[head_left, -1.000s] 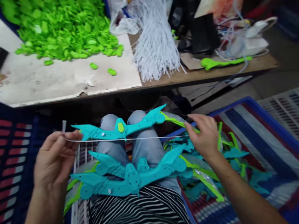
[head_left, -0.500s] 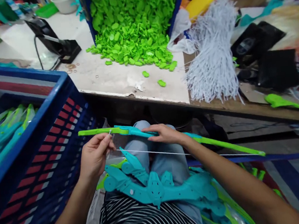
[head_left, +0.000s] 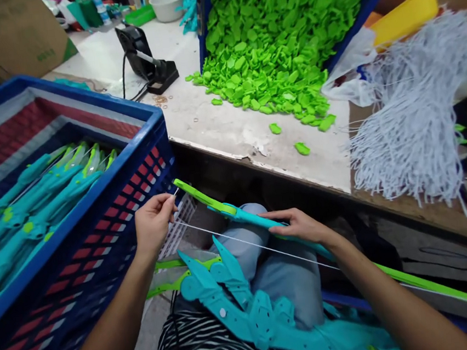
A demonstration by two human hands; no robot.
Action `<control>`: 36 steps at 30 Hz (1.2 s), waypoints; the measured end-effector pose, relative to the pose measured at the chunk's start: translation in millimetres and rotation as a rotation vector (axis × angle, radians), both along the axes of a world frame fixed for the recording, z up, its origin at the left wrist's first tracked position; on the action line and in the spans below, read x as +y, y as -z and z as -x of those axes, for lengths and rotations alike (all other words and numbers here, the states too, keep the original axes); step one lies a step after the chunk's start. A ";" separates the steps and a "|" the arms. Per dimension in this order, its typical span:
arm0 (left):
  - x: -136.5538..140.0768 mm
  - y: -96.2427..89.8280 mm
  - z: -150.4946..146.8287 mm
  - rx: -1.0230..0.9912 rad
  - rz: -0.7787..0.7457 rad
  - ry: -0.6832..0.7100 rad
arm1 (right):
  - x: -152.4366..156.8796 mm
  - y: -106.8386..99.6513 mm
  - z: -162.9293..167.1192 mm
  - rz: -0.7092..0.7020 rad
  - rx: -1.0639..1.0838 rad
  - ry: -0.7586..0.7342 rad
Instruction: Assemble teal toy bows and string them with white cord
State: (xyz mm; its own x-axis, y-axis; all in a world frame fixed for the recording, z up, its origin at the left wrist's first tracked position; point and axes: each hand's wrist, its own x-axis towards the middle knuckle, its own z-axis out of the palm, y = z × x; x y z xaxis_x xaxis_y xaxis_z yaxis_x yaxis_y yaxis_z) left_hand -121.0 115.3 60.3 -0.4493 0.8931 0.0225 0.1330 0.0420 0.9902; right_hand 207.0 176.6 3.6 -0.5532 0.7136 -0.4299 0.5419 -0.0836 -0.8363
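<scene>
Two hands engaged. My left hand (head_left: 153, 224) pinches a white string (head_left: 244, 241) just beside the lime tip (head_left: 183, 187); my right hand (head_left: 298, 226) grasps the teal middle of the plastic bow (head_left: 252, 217), centre of frame. Judgement: bow light, fairly stiff, smooth; best held at that thick middle. String soft and thin, may slip unless pinched near its end. Versus the earlier frame: bow slopes down rightward instead of lying nearly level; left hand sits by the tip, not partway along the limb; blue basket (head_left: 98, 104) fills more of the left side.
</scene>
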 end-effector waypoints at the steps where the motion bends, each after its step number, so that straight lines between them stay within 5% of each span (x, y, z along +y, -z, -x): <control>1: 2.6 -0.5 -0.8 0.011 0.003 0.010 | -0.5 0.2 -0.1 -0.002 -0.006 0.004; 36: 17.7 2.0 -7.0 -0.023 -0.070 0.091 | -21.1 3.1 -2.3 -0.105 -0.002 0.044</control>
State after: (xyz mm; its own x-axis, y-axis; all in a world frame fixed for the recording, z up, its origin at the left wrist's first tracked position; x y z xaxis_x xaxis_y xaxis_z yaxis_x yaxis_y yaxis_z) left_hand -114.0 133.0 58.3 -0.3679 0.9267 0.0772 0.1101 -0.0390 0.9932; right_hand 209.2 155.5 0.5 -0.5200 0.7781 -0.3524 0.5413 -0.0189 -0.8406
